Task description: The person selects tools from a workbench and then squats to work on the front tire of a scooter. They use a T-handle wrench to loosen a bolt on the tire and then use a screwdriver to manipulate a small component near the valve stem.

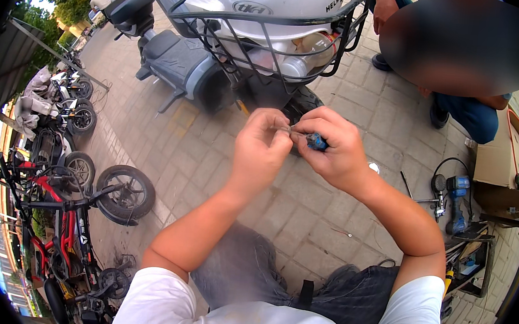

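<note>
Both my arms reach forward over the paving, and my hands meet in front of a front tyre [304, 101]. My left hand [259, 149] is closed in a pinch. Something small sits between its thumb and fingers, too small to name. My right hand [337, 147] is closed around a small blue-handled tool [317, 142], whose working end is mostly hidden by the fingers. Its fingertips almost touch those of my left hand. Just beyond my hands, a black wire basket [266, 19] holds a white helmet [280, 0] and a clear plastic bottle [302, 59].
At right, a blue cordless power tool [458, 195] lies beside a gauge with a hose [439, 185], an open toolbox [479, 261] and a cardboard box [498, 152]. A person [470, 115] squats at upper right. A grey scooter [178, 62] and red bikes [68, 232] stand left.
</note>
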